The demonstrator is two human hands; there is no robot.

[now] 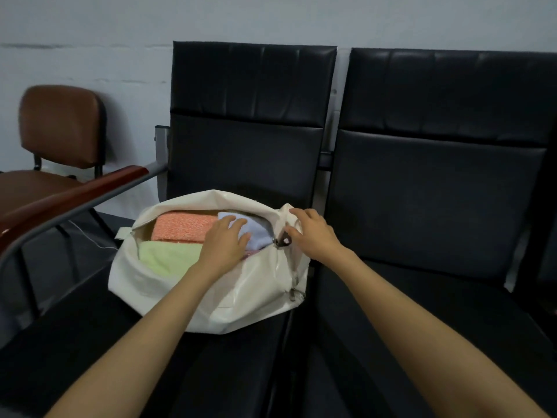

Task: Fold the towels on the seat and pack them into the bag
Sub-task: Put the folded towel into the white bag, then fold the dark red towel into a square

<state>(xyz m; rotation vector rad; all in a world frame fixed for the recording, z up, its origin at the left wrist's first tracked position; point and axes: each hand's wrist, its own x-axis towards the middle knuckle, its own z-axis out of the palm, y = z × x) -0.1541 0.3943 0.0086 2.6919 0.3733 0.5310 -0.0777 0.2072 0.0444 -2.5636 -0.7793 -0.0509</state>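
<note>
Head view: our left hand (224,242) lies spread on the blue towel (256,235); our right hand (313,236) pinches the rim of the open white bag (168,292), packed with folded towels (184,227)

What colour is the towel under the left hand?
Pale blue. The towel lies under the left hand in the bag, head view.

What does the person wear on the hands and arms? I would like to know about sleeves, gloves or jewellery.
Nothing that shows. The left hand and right hand have no gloves or visible rings. The left forearm and right forearm are uncovered: no sleeve, watch or bracelet down to the picture's edge.
</note>
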